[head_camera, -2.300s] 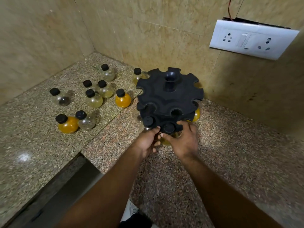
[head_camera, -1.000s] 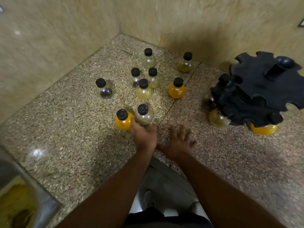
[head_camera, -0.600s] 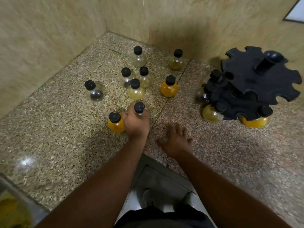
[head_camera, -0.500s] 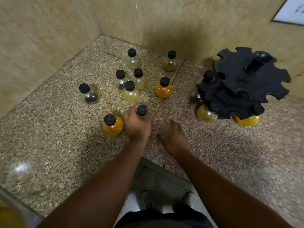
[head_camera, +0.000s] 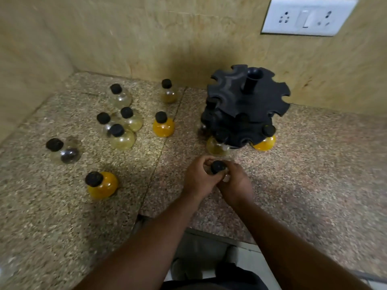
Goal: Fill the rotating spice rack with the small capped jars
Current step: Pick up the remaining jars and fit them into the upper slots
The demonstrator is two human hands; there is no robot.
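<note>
The black two-tier spice rack [head_camera: 249, 105] stands on the granite counter [head_camera: 314, 174] near the back wall. Its lower tier holds a pale yellow jar [head_camera: 215, 146], an orange jar [head_camera: 265, 143] and a jar half hidden at its left. Just in front of the rack, my left hand [head_camera: 199, 180] and my right hand [head_camera: 235, 185] together grip a small clear jar [head_camera: 217, 166]; only its black cap and a bit of glass show. Several loose capped jars stand to the left, among them an orange one [head_camera: 102, 185] and another orange one [head_camera: 163, 126].
A white switch-and-socket plate [head_camera: 307, 16] hangs on the back wall above the rack. Tiled walls close the corner at the left and back. The counter's front edge has a gap [head_camera: 199, 248] below my arms, with the floor showing through.
My left hand took the clear jar that stood beside the near orange jar and carried it right, to the front of the rack. My right hand left the counter and closed on it too.
</note>
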